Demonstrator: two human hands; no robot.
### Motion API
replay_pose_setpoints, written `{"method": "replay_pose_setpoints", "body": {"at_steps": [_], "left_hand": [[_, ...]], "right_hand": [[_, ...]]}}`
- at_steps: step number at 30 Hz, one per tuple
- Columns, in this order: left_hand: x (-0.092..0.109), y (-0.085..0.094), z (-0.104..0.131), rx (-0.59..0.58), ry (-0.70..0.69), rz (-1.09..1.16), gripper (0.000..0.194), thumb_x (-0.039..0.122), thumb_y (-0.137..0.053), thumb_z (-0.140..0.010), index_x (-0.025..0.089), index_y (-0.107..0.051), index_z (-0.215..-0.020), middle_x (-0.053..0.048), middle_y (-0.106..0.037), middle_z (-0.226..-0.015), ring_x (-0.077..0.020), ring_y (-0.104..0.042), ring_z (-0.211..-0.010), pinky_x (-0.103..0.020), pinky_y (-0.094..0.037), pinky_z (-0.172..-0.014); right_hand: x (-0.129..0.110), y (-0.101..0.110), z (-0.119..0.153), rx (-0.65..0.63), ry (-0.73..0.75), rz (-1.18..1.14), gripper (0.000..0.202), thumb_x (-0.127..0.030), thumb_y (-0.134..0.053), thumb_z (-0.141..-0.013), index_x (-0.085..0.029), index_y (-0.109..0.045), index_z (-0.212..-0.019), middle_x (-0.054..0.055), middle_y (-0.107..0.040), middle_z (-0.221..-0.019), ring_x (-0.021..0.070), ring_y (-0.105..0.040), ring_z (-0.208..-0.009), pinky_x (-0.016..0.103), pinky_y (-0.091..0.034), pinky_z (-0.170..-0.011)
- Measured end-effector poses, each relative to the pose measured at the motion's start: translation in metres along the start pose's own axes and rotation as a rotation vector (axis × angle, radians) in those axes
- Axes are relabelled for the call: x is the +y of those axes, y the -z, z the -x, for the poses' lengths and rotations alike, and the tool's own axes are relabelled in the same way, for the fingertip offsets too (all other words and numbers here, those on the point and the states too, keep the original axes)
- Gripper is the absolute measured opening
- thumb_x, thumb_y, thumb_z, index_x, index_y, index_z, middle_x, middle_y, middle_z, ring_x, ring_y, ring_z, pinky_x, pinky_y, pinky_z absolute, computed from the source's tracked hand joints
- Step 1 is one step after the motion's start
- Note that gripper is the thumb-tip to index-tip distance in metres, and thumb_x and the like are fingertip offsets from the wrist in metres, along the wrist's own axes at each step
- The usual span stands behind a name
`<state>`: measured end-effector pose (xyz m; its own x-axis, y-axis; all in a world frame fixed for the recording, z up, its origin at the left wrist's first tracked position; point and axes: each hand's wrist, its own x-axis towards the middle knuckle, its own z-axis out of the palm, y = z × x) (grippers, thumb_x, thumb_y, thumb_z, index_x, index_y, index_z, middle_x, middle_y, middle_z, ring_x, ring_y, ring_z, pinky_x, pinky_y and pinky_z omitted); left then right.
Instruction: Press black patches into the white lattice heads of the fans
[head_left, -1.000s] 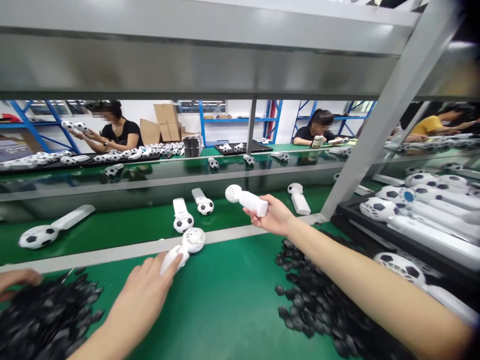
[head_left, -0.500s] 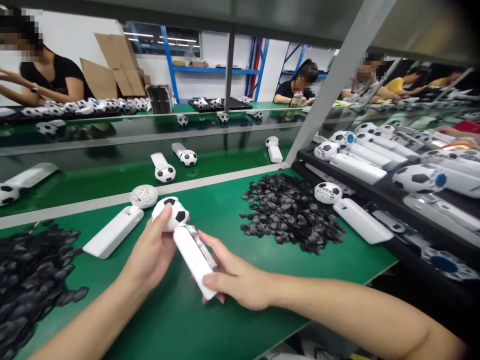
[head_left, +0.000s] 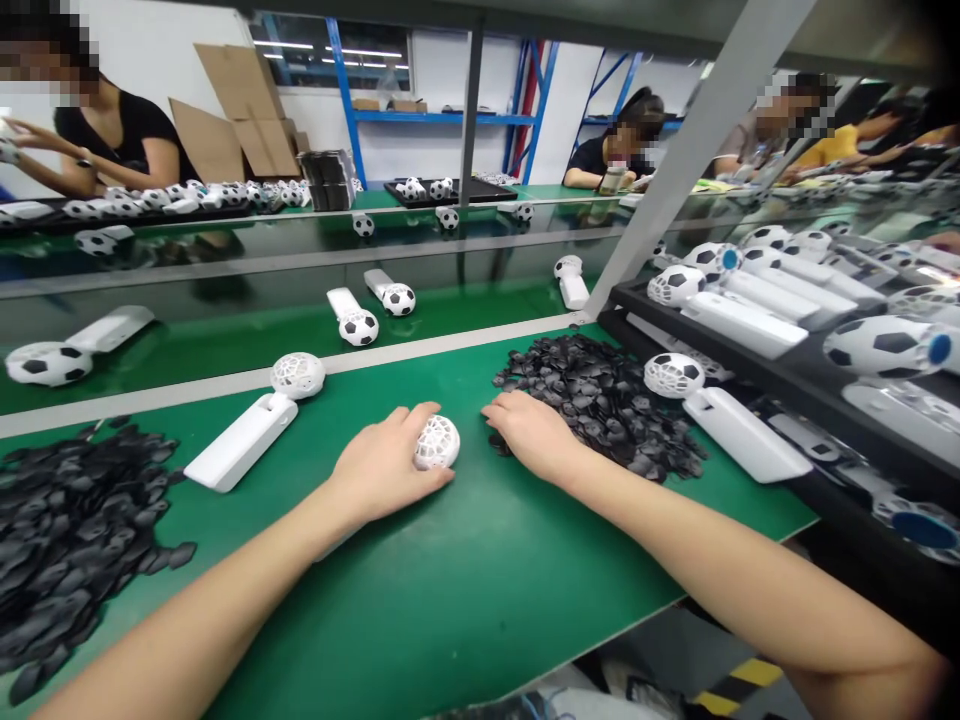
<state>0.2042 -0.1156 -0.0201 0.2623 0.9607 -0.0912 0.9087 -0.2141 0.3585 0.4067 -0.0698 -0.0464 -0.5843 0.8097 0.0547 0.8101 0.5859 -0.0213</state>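
Observation:
My left hand is closed around the ball-shaped head of a white handheld fan, holding it low over the green bench. The white lattice side of the head faces up, and the handle is mostly hidden under my hand and forearm. At the left edge of a pile of small black pieces is my right hand, its fingers bent and drawn together. Whatever is between those fingertips is hidden. Left of my left hand lies another handheld fan with a lattice head.
More black pieces are heaped at the left. A fan lies at the right, beside black trays stacked with fans. Football-patterned fans lie on the green conveyor ahead. A metal post rises at right; co-workers sit beyond.
My right hand has let go of the fan and moved up and right to the black pile. My left hand has turned the fan over, lattice side up, and shifted right.

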Motion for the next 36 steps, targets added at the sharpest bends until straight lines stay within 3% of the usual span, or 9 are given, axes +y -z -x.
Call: {"method": "replay_pose_setpoints", "body": {"at_steps": [5, 12, 18, 22, 27, 32, 36], "left_hand": [[-0.003, -0.004, 0.007, 0.024, -0.033, -0.013, 0.078, 0.049, -0.062, -0.064, 0.023, -0.032, -0.131, -0.009, -0.05, -0.119, -0.032, -0.048, -0.107, -0.042, -0.041, -0.086], [-0.009, 0.001, 0.009, 0.004, 0.014, 0.124, 0.067, 0.044, -0.059, -0.068, 0.026, -0.035, -0.128, -0.006, -0.046, -0.123, -0.0287, -0.053, -0.1, -0.037, -0.045, -0.078], [-0.005, 0.001, 0.008, 0.016, 0.017, 0.115, 0.069, 0.054, -0.056, -0.068, 0.024, -0.038, -0.127, -0.006, -0.048, -0.121, -0.0289, -0.053, -0.1, -0.039, -0.045, -0.081], [-0.005, 0.0, 0.008, 0.022, 0.015, 0.094, 0.069, 0.058, -0.052, -0.069, 0.023, -0.038, -0.127, -0.007, -0.05, -0.12, -0.0293, -0.053, -0.101, -0.04, -0.045, -0.081], [-0.006, 0.0, 0.007, 0.028, 0.0, 0.112, 0.064, 0.053, -0.054, -0.07, 0.022, -0.041, -0.125, -0.006, -0.051, -0.12, -0.0283, -0.053, -0.102, -0.04, -0.044, -0.085], [-0.005, 0.003, 0.006, 0.035, -0.002, 0.132, 0.06, 0.048, -0.057, -0.069, 0.022, -0.044, -0.122, -0.005, -0.054, -0.118, -0.0267, -0.053, -0.101, -0.039, -0.044, -0.084], [-0.005, 0.002, 0.005, 0.062, -0.003, 0.135, 0.054, 0.048, -0.057, -0.07, 0.023, -0.048, -0.117, -0.004, -0.056, -0.114, -0.0254, -0.055, -0.098, -0.038, -0.044, -0.082]], "right_hand": [[-0.001, 0.007, -0.002, 0.003, -0.045, -0.056, 0.024, -0.001, -0.043, -0.081, -0.011, -0.06, -0.095, 0.014, -0.056, -0.092, 0.0255, -0.052, -0.087, 0.033, -0.043, -0.073], [-0.019, 0.021, 0.012, 0.184, 0.063, -0.792, 0.009, -0.014, -0.051, -0.084, -0.019, -0.058, -0.084, 0.0, -0.06, -0.08, 0.0136, -0.055, -0.076, 0.025, -0.043, -0.073], [-0.039, 0.007, 0.014, 0.242, 0.091, -1.092, 0.004, -0.017, -0.06, -0.079, -0.019, -0.062, -0.078, 0.002, -0.055, -0.084, 0.0155, -0.052, -0.087, 0.03, -0.041, -0.081], [-0.046, -0.004, 0.009, 0.253, 0.031, -1.163, 0.002, -0.018, -0.063, -0.075, -0.019, -0.063, -0.075, 0.002, -0.049, -0.084, 0.0157, -0.05, -0.087, 0.032, -0.039, -0.084], [-0.047, -0.009, 0.008, 0.265, -0.001, -1.186, 0.009, -0.02, -0.064, -0.074, -0.018, -0.055, -0.073, 0.002, -0.044, -0.087, 0.0161, -0.047, -0.087, 0.03, -0.042, -0.077], [-0.046, -0.013, 0.011, 0.209, -0.073, -1.224, 0.019, -0.021, -0.063, -0.073, -0.019, -0.048, -0.084, 0.005, -0.043, -0.103, 0.016, -0.046, -0.091, 0.027, -0.045, -0.069], [-0.048, -0.011, 0.011, 0.188, -0.119, -1.195, 0.024, -0.022, -0.062, -0.073, -0.019, -0.045, -0.089, 0.006, -0.046, -0.103, 0.0166, -0.047, -0.093, 0.025, -0.046, -0.063]]}}
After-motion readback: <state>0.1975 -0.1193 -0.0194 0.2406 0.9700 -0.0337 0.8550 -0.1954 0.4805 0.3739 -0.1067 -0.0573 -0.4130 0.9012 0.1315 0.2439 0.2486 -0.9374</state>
